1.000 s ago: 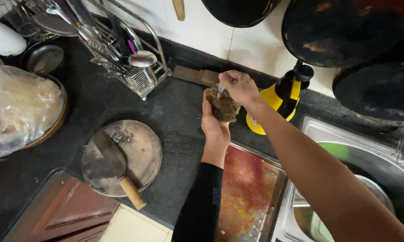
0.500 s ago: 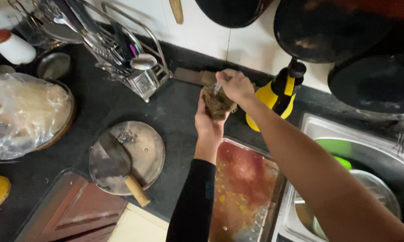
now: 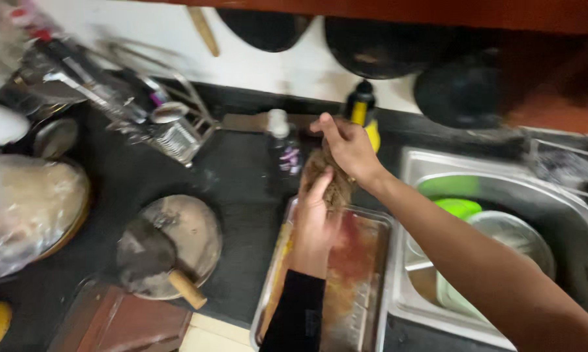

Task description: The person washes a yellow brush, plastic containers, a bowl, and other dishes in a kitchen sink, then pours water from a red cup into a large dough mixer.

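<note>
A brown fibrous scrubbing pad [image 3: 330, 179] is held up in the air above the far end of a stained metal tray [image 3: 365, 287], just in front of a yellow bottle with a black cap [image 3: 362, 114]. The pad looks longer than it is wide, and its long axis runs roughly up and away from the person, tilting a little to the right; motion blur hides its exact outline.

The tray lies on the dark bench [image 3: 241, 195] with its long side running toward the person, hard against the steel sink [image 3: 568, 215] on its right. To its left there is a strip of bare bench before a round metal plate [image 3: 189, 228] carrying a flat blade with a wooden handle [image 3: 157, 261]. Farther back stand a small clear bottle with a white cap [image 3: 282, 146] (close to the left of the pad) and a wire rack of utensils [image 3: 157, 124]. A bowl covered in clear plastic [image 3: 26, 208] sits at the left edge.

The left hand [image 3: 313, 218] comes up from below, dark sleeve at the wrist, fingers straight and pressed together, lying flat against the near side of the pad. The right hand [image 3: 349, 146] reaches in from the right over the sink, curled around the pad's upper end, thumb raised. Green and pale dishes [image 3: 463, 208] lie in the sink basin beneath that arm.
</note>
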